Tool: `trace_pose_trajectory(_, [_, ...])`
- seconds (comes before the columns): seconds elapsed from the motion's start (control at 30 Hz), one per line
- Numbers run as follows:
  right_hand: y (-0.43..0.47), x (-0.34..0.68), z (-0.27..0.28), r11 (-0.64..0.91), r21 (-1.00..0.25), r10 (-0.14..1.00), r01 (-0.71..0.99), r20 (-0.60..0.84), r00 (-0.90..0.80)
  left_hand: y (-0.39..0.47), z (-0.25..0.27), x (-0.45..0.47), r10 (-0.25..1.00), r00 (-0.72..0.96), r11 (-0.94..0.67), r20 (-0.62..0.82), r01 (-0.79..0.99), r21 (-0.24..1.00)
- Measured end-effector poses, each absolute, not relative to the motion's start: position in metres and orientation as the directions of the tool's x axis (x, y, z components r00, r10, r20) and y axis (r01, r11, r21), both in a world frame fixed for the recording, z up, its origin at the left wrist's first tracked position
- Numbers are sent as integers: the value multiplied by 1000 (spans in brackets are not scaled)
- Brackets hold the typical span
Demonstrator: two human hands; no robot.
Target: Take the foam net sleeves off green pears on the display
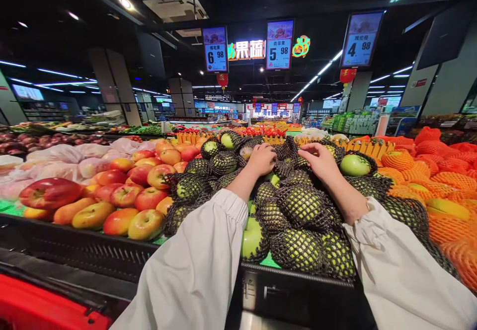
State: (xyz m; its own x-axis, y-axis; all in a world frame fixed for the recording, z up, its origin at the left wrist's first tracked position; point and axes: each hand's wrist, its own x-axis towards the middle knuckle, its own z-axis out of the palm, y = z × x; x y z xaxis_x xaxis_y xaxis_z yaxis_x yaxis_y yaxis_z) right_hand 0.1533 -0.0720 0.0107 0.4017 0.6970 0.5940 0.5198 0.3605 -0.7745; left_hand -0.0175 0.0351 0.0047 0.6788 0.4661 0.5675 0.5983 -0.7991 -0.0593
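Observation:
Green apples in black foam nets (303,206) are heaped in the black display crate (298,268) in front of me. My left hand (264,159) reaches over the heap with its fingers curled down among the netted apples; whatever they grip is hidden. To its right, my right hand (319,159) has thumb and fingers apart, close beside a raised piece of black foam net (289,150). Whether it touches that net I cannot tell. One green apple (252,238) at the front left shows bare skin inside its net, as does another apple (355,165) beyond my right wrist.
Red-yellow apples (126,195) fill the section to the left, with plastic-bagged fruit (55,161) behind them. Fruit in orange foam nets (447,191) lies at the right. A low yellow picket fence (367,147) runs behind the display. Price screens (280,45) hang overhead.

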Motion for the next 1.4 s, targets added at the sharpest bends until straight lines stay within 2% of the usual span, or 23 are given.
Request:
trace_pose_trajectory(0.07, [-72,153,11,368,-773,695,516,598,400,34,7,-16,447,446,-811,776,568,141])
trace_pose_trajectory(0.1, [-72,154,11,375,-772,692,514,601,399,34,9,-16,458,307,-819,834,510,262])
trace_pose_trajectory(0.17, [-71,154,10,387,-767,687,511,610,396,32,12,-14,514,114,-826,850,332,455])
trace_pose_trajectory(0.2, [-71,155,10,391,-768,685,507,611,397,31,12,-12,545,82,-823,834,242,514])
trace_pose_trajectory(0.33, [-68,156,10,384,-791,697,476,587,412,30,9,-5,600,154,-798,785,42,601])
trace_pose_trajectory(0.47, [-66,158,8,416,-799,709,434,584,394,32,4,0,618,250,-776,745,41,630])
trace_pose_trajectory(0.57, [-67,157,8,496,-744,699,448,648,301,33,3,1,633,311,-759,709,69,648])
trace_pose_trajectory(0.63, [-69,155,9,539,-684,679,491,698,227,33,3,-1,628,349,-763,696,103,638])
trace_pose_trajectory(0.7, [-73,153,11,544,-642,651,540,729,211,34,2,-4,616,390,-784,684,219,581])
trace_pose_trajectory(0.77, [-77,152,14,531,-630,613,566,747,256,34,0,-8,626,493,-778,605,453,435])
trace_pose_trajectory(0.83, [-79,152,15,519,-622,545,587,769,333,34,-3,-11,660,609,-738,440,634,230])
trace_pose_trajectory(0.87, [-80,153,16,513,-615,512,598,779,362,33,-5,-11,672,652,-726,350,672,143])
trace_pose_trajectory(0.93, [-81,154,16,506,-595,463,625,798,385,31,-8,-8,679,701,-725,218,687,49])
trace_pose_trajectory(1.07, [-80,158,14,500,-571,447,651,814,370,26,-10,1,707,703,-703,83,710,-24])
trace_pose_trajectory(1.23, [-78,160,13,429,-590,461,684,794,396,25,-7,13,757,654,-653,6,757,-27])
trace_pose_trajectory(1.33, [-77,160,12,422,-617,485,664,773,409,30,-7,20,767,641,-641,4,767,5])
trace_pose_trajectory(1.4, [-76,161,11,430,-624,504,652,765,401,34,-9,21,752,655,-659,71,750,54])
